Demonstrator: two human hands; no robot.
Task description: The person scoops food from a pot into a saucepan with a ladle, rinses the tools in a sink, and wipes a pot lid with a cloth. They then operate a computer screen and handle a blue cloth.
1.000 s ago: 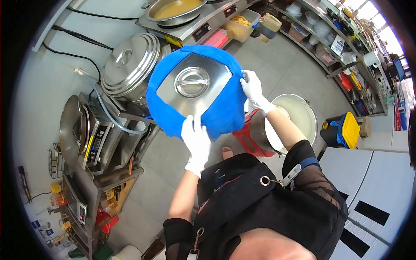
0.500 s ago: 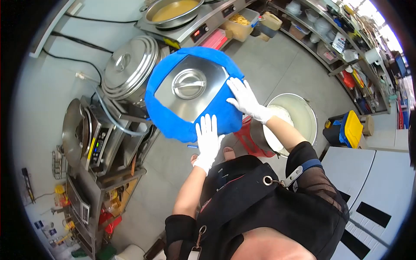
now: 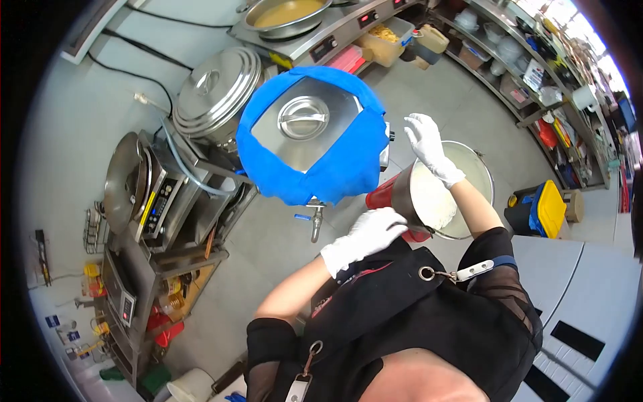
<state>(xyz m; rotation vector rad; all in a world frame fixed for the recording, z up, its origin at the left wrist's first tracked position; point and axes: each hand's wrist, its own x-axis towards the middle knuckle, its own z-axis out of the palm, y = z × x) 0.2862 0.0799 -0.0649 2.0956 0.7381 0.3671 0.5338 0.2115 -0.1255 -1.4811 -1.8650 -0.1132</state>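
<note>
A blue cloth [image 3: 348, 161] wraps round the rim and side of a pot, over its steel lid [image 3: 274, 134]. Below the pot a steel tap [image 3: 316, 224] with a blue lever shows. My left hand [image 3: 373, 232], in a white glove, is below and right of the cloth, near the rim of a steel bucket, its fingers apart and nothing in them. My gloved right hand [image 3: 426, 144] is in the air right of the pot, fingers spread and empty. The steel bucket [image 3: 404, 194] holds white contents [image 3: 434, 201] and stands over a red stool [image 3: 382, 195].
A pale bucket [image 3: 482, 177] stands behind the steel one. At the left are a large lidded pot [image 3: 218, 90], a wok [image 3: 122, 184] and a metal rack [image 3: 151, 295]. Shelves [image 3: 502, 94] line the right, near a yellow-lidded bin [image 3: 551, 209].
Both hands have come off the blue cloth. My left hand moved right and down towards the steel bucket; my right hand moved right. The tap below the pot has come into sight.
</note>
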